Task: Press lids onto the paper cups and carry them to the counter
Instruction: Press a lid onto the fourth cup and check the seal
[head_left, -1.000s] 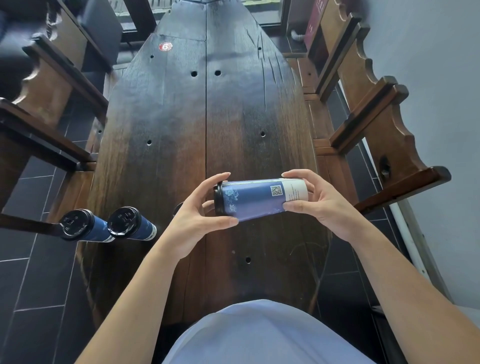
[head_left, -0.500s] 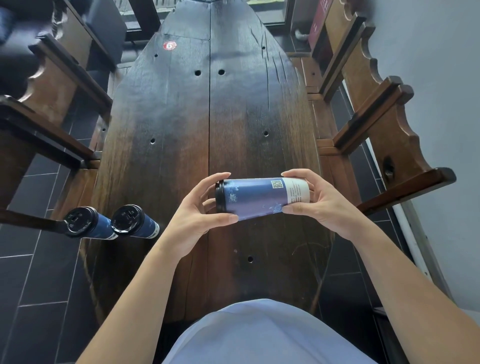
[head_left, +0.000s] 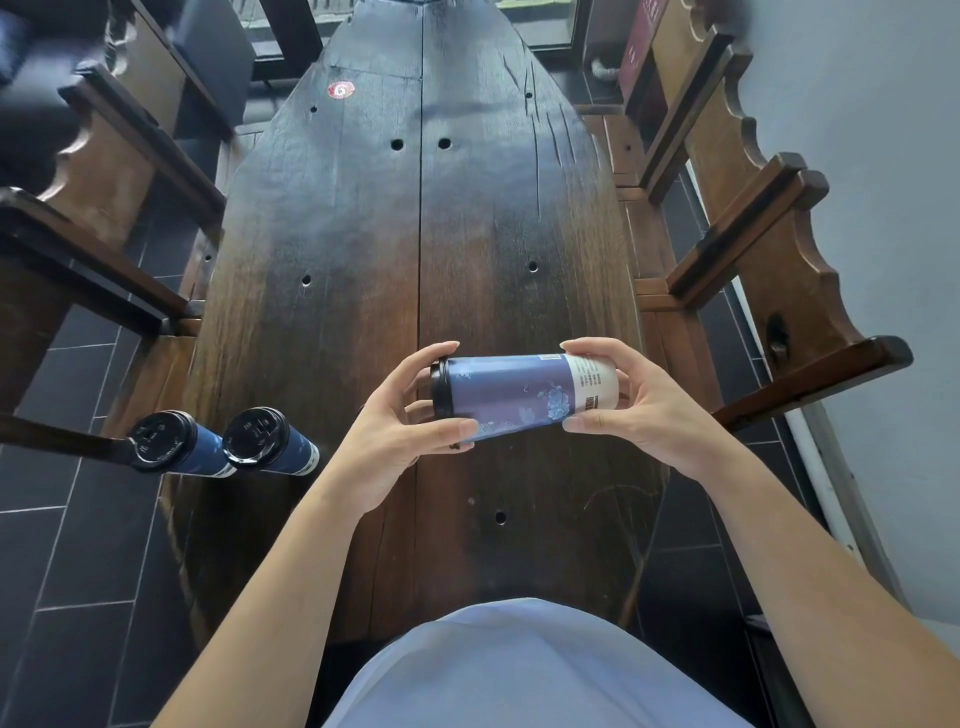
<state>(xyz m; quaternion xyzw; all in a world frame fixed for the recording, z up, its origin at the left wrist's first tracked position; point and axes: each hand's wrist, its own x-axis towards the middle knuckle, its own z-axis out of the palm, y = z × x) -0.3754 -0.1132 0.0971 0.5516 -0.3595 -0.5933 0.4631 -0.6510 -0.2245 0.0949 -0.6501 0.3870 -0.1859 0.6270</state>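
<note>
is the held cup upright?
No: the blue paper cup lies sideways between the left hand and right hand, black lid pointing left.

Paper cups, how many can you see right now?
3. One cup lies sideways between the left hand and right hand above the table. Two lidded cups stand at its left edge. None seem hidden.
</note>
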